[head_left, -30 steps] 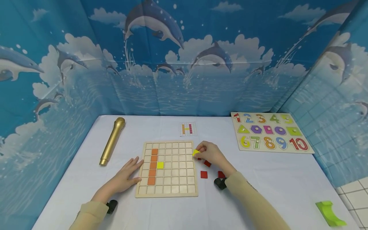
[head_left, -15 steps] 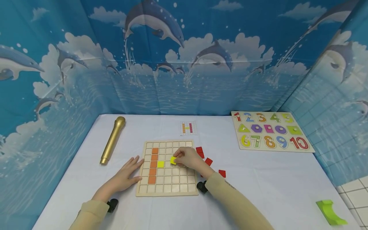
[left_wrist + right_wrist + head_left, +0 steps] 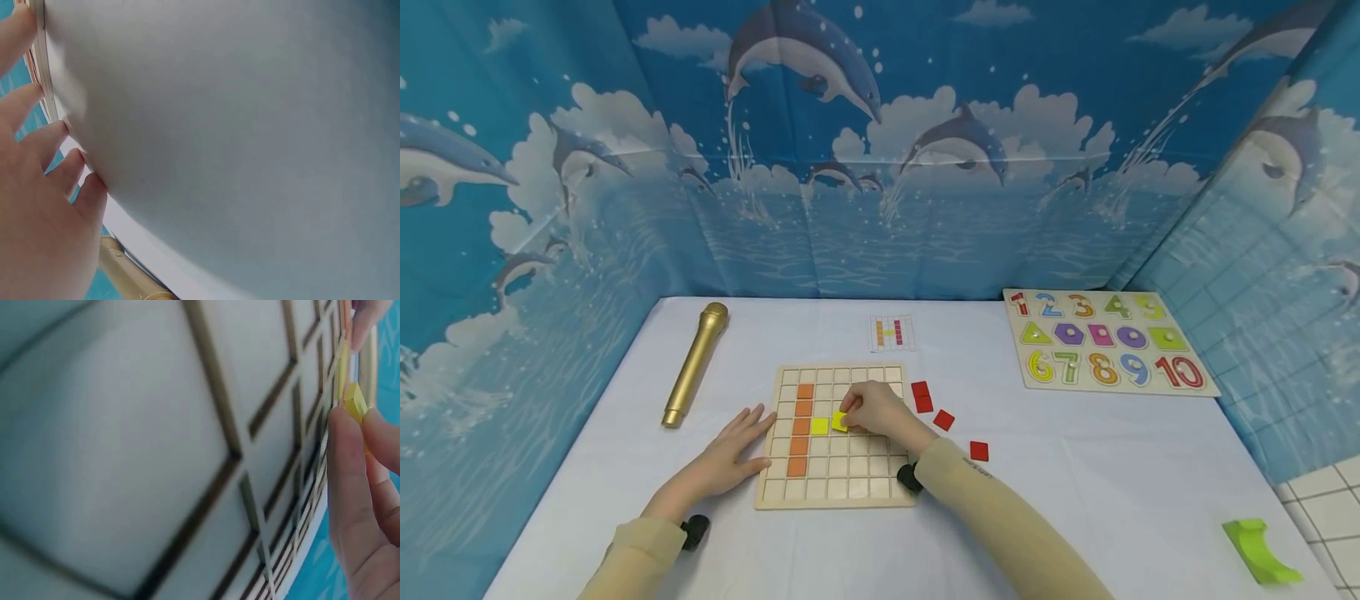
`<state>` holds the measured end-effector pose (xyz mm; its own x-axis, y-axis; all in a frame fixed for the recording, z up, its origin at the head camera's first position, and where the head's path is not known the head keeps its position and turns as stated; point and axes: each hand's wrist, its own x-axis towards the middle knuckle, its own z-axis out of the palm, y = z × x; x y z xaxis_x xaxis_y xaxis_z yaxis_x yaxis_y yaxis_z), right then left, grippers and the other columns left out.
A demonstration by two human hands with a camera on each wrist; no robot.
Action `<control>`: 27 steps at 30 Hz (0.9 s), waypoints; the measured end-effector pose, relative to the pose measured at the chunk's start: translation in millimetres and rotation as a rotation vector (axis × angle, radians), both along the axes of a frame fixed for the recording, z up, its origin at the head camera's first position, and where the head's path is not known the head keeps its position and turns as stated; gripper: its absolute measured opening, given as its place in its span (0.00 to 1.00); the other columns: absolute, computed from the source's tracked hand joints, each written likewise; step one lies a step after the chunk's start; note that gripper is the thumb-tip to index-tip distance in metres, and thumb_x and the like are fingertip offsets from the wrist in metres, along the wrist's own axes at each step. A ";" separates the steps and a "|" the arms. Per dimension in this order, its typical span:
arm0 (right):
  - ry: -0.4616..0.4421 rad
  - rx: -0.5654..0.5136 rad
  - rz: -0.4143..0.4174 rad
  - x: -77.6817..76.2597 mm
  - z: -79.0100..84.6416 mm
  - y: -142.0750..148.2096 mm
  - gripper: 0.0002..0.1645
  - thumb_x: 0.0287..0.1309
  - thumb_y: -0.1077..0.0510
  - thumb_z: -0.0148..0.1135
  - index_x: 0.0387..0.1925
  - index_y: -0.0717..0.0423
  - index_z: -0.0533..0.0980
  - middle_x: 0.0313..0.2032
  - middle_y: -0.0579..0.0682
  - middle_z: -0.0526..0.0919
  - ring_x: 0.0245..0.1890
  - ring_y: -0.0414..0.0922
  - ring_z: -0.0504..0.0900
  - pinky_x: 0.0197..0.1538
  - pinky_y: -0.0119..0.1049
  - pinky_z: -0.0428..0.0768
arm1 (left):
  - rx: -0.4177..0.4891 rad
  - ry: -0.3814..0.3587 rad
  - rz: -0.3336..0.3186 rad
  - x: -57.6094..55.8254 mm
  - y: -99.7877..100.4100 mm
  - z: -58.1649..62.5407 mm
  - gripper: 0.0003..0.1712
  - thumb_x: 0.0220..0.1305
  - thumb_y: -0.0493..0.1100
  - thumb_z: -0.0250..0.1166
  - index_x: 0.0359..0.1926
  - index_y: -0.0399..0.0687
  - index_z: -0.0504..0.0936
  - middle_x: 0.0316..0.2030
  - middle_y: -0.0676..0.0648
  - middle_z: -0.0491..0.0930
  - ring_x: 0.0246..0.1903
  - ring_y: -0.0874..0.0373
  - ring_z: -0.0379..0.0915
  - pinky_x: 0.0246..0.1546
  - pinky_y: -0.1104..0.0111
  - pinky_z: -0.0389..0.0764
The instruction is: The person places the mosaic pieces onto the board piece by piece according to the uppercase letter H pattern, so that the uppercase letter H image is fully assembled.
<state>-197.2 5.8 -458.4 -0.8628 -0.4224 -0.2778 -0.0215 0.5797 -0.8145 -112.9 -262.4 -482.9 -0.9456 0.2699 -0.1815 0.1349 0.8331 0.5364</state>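
A wooden grid board [image 3: 837, 490] lies on the white table, with a column of several orange square tiles [image 3: 800, 446] in it. One yellow tile [image 3: 819, 427] sits in the cell right of that column. My right hand [image 3: 880, 408] pinches a second yellow square tile [image 3: 840, 421] between thumb and fingers, over the cell beside the first yellow one; in the right wrist view this tile [image 3: 355, 403] stands tilted at the board's surface. My left hand [image 3: 730, 454] has its fingers spread, touching the board's left edge; the left wrist view shows the fingertips [image 3: 34, 90] against that edge.
Several red square tiles [image 3: 943, 419] lie right of the board. A small pattern card [image 3: 892, 334] is behind it. A gold microphone [image 3: 696, 364] lies at left, a number puzzle board [image 3: 1108, 342] at back right, and a green curved block [image 3: 1260, 552] at front right.
My right hand has carried the yellow tile leftward from beside the board's right edge to the cell next to the first yellow tile. My left hand has stayed at the board's left edge.
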 end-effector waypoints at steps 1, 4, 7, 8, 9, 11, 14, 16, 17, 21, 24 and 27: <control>-0.004 0.000 -0.003 0.4 -0.9 -1.1 0.06 0.53 0.64 0.72 0.31 0.57 0.80 0.25 0.48 0.79 0.23 0.40 0.80 0.29 0.26 0.80 | 0.001 -0.002 0.000 0.0 0.1 -0.5 0.42 0.65 0.49 0.66 0.75 0.46 0.59 0.76 0.35 0.48 0.75 0.32 0.37 0.70 0.34 0.49; 0.011 0.035 -0.004 1.0 -1.2 -4.7 0.05 0.53 0.65 0.72 0.30 0.58 0.80 0.24 0.47 0.79 0.21 0.38 0.79 0.28 0.26 0.78 | -0.002 -0.007 0.003 0.0 0.2 -1.4 0.42 0.65 0.49 0.65 0.75 0.46 0.59 0.76 0.35 0.48 0.75 0.32 0.37 0.70 0.34 0.49; 0.060 0.095 0.010 1.8 -1.1 -8.0 0.06 0.53 0.65 0.72 0.27 0.56 0.80 0.24 0.47 0.79 0.22 0.39 0.77 0.28 0.27 0.75 | -0.002 -0.011 0.005 0.0 0.6 -1.4 0.42 0.65 0.49 0.65 0.75 0.47 0.59 0.76 0.35 0.47 0.75 0.33 0.37 0.70 0.35 0.49; 0.080 0.113 0.016 2.0 -1.1 -9.0 0.07 0.53 0.64 0.71 0.26 0.56 0.80 0.24 0.46 0.79 0.23 0.39 0.76 0.29 0.27 0.74 | -0.001 -0.013 0.006 0.0 0.7 -1.2 0.42 0.65 0.50 0.65 0.75 0.47 0.59 0.77 0.35 0.47 0.75 0.33 0.37 0.70 0.35 0.49; 0.100 0.128 0.020 2.2 -1.3 -10.0 0.07 0.53 0.64 0.71 0.25 0.55 0.79 0.24 0.46 0.79 0.24 0.39 0.76 0.30 0.28 0.74 | 0.000 -0.014 0.006 0.0 0.8 -0.9 0.42 0.65 0.50 0.65 0.75 0.47 0.59 0.77 0.35 0.47 0.75 0.33 0.37 0.70 0.35 0.49; 0.137 0.158 0.034 2.4 -2.0 -11.7 0.08 0.53 0.64 0.71 0.24 0.55 0.79 0.25 0.46 0.78 0.26 0.40 0.74 0.31 0.29 0.73 | 0.004 -0.015 0.006 0.0 1.0 -0.2 0.42 0.65 0.49 0.65 0.75 0.47 0.59 0.77 0.35 0.47 0.75 0.32 0.37 0.70 0.35 0.49; 0.176 0.196 0.049 2.2 -2.7 -14.2 0.09 0.54 0.64 0.70 0.23 0.54 0.78 0.26 0.45 0.78 0.28 0.40 0.72 0.33 0.30 0.73 | 0.004 -0.011 0.002 0.1 0.9 0.9 0.42 0.65 0.49 0.65 0.75 0.46 0.59 0.76 0.35 0.47 0.75 0.32 0.37 0.70 0.35 0.49; 0.192 0.221 0.062 2.3 -2.2 -15.4 0.09 0.54 0.64 0.70 0.23 0.54 0.78 0.25 0.45 0.78 0.28 0.41 0.72 0.33 0.30 0.73 | 0.002 -0.004 -0.001 0.1 0.8 1.3 0.41 0.65 0.48 0.66 0.75 0.46 0.59 0.76 0.34 0.48 0.75 0.32 0.38 0.70 0.35 0.49; 0.198 0.232 0.067 2.3 -1.8 -15.9 0.10 0.54 0.65 0.70 0.22 0.54 0.78 0.25 0.45 0.77 0.28 0.41 0.72 0.33 0.31 0.73 | 0.000 -0.001 -0.002 0.1 0.7 1.4 0.41 0.65 0.48 0.66 0.75 0.46 0.59 0.76 0.34 0.48 0.75 0.32 0.38 0.70 0.35 0.50; 0.219 0.248 0.083 3.4 -0.6 -15.8 0.10 0.54 0.65 0.70 0.21 0.55 0.77 0.25 0.45 0.77 0.28 0.40 0.72 0.32 0.30 0.73 | -0.002 0.002 -0.002 0.0 0.6 0.7 0.41 0.65 0.48 0.66 0.75 0.46 0.60 0.76 0.34 0.48 0.75 0.32 0.38 0.70 0.35 0.50; 0.210 0.209 0.079 5.4 0.5 -11.5 0.09 0.55 0.64 0.70 0.23 0.55 0.78 0.25 0.45 0.77 0.27 0.40 0.71 0.31 0.29 0.71 | -0.001 -0.006 0.002 0.2 0.9 -0.2 0.42 0.65 0.48 0.66 0.75 0.46 0.59 0.76 0.34 0.48 0.75 0.32 0.38 0.70 0.35 0.49; 0.189 0.148 0.064 8.0 3.1 -0.9 0.06 0.57 0.61 0.69 0.27 0.55 0.79 0.25 0.45 0.78 0.25 0.39 0.72 0.29 0.28 0.72 | 0.001 -0.010 0.009 0.0 1.6 -0.5 0.42 0.65 0.48 0.66 0.75 0.46 0.59 0.76 0.35 0.47 0.75 0.32 0.37 0.71 0.35 0.49</control>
